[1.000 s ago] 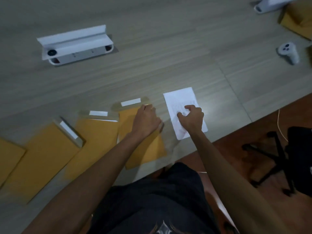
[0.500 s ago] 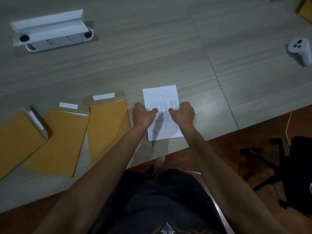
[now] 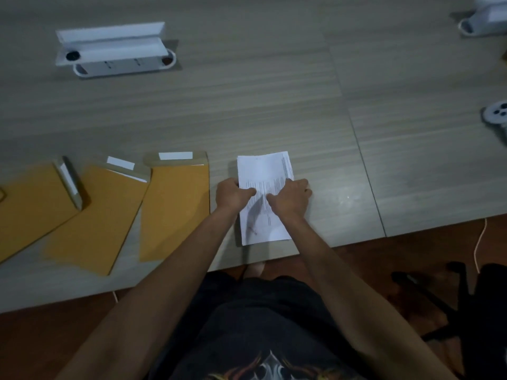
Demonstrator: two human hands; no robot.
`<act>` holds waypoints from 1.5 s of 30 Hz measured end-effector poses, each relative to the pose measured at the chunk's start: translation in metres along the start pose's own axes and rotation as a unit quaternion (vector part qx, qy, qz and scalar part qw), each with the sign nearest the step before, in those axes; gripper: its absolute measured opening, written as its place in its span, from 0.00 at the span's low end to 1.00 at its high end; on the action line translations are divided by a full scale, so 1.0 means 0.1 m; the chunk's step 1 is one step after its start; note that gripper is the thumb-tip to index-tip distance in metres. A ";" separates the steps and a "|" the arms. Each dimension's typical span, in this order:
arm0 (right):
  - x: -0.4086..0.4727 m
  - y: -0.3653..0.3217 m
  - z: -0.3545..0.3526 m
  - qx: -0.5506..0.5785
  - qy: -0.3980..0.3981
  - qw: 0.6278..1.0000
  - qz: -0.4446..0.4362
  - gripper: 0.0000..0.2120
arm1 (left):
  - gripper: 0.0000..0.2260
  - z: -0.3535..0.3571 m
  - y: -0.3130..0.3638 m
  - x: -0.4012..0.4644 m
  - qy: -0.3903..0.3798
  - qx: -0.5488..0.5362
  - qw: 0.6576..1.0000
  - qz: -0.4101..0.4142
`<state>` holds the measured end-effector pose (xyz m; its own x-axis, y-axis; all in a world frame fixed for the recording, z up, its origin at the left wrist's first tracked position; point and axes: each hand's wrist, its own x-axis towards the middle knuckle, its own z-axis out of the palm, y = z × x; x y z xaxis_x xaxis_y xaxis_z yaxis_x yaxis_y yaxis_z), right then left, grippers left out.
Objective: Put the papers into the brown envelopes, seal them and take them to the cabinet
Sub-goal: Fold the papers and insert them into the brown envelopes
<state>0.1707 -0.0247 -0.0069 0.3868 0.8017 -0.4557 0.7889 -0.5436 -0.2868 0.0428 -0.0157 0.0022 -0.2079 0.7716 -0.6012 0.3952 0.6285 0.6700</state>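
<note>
Both hands are lying on the printed paper near the desk's front edge, the left hand pinching its left edge and the right hand pinching its right side, fingers curled. The sheet's long axis is running away from the person, directly under both hands. The nearest brown envelope is lying just left of the left hand, flap open at its far end, so that hand is probably reaching it first.

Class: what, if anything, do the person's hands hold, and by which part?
Both the left hand and right hand grip the white printed paper sheet at its middle, one at each long edge.
</note>
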 end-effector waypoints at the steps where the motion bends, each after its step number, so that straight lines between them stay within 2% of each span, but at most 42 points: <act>1: -0.01 0.01 0.01 -0.006 0.009 1.000 -0.011 0.23 | 0.12 0.01 0.00 0.00 0.000 0.007 1.000 0.006; 6: -0.02 0.06 -0.01 0.001 0.020 0.999 -0.036 0.24 | 0.15 0.10 -0.03 0.04 -0.023 -0.007 1.000 0.001; 9: -0.02 0.10 -0.06 0.009 0.048 0.998 -0.046 0.33 | 0.17 0.12 -0.05 0.06 -0.016 -0.016 1.000 0.004; 11: 0.02 0.14 -0.09 0.049 0.060 0.996 -0.047 0.40 | 0.17 0.10 -0.06 0.07 -0.014 -0.030 0.999 0.010; 13: 0.07 0.14 -0.11 0.113 0.038 0.992 -0.037 0.45 | 0.17 0.04 -0.06 0.07 -0.020 -0.055 0.998 0.020; 15: 0.10 0.09 -0.16 0.213 -0.019 0.976 -0.033 0.41 | 0.17 -0.05 -0.06 0.07 -0.018 -0.081 0.996 0.028; 19: 0.07 -0.09 -0.23 0.286 -0.128 0.944 -0.102 0.18 | 0.18 -0.32 -0.05 0.00 0.011 -0.157 0.987 0.040; 25: -0.09 -0.66 -0.23 0.291 -0.226 0.906 -0.206 0.13 | 0.17 -0.95 -0.21 -0.05 0.080 -0.226 0.971 0.013; 30: -0.17 -1.16 -0.07 0.293 -0.330 0.874 -0.204 0.23 | 0.14 -1.57 -0.42 -0.03 0.157 -0.345 0.925 -0.024; 34: -0.40 -1.60 0.19 0.397 -0.359 0.833 -0.143 0.20 | 0.12 -2.15 -0.64 0.06 0.184 -0.480 0.857 -0.043; 38: -0.75 -2.10 0.58 0.524 -0.414 0.738 -0.094 0.25 | 0.13 -2.68 -0.81 0.18 0.172 -0.578 0.797 -0.044; 41: -1.04 -2.55 0.86 0.552 -0.433 0.707 -0.090 0.26 | 0.14 -3.09 -1.01 0.24 0.152 -0.594 0.788 -0.049; 43: -1.19 -2.81 1.00 0.546 -0.425 0.713 -0.115 0.27 | 0.13 -3.39 -1.16 0.26 0.138 -0.591 0.794 -0.035; 45: -1.30 -3.03 1.07 0.529 -0.395 0.739 -0.135 0.27 | 0.18 -3.75 -1.36 0.28 0.155 -0.551 0.820 -0.008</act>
<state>-0.1695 0.0094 0.0492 -0.4453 0.7487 -0.4910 -0.1907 -0.6152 -0.7650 -0.3522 -0.0426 0.0569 -0.4902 0.6430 -0.5884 -0.6226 0.2141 0.7527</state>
